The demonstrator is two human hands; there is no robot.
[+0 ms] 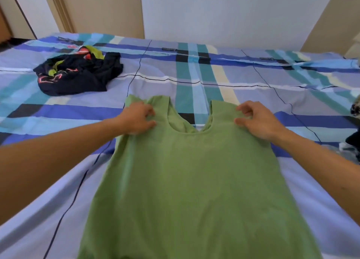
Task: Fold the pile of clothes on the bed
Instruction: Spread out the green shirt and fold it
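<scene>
The left hand rested on the left shoulder of the green sleeveless top, its fingers and thumb curled and pinching the cloth. The right hand did likewise on the right shoulder, with a small ridge of fabric nipped between thumb and fingers. The top lay flat on the checked bed directly in front of the person. Its long axis ran from 12 o'clock at the neckline to 6 o'clock, where the hem passed out of view at the bottom edge.

The two hands sat level with each other on either side of the neck opening, neither nearer the garment than the other. Almost all the cloth therefore lay at 6 o'clock from both hands. Any fold would probably start from the shoulders, either drawn down towards 6 o'clock or carried across the 9-to-3 line.

A crumpled dark garment lay well apart at 10 o'clock from the left hand, not yet folded.
</scene>
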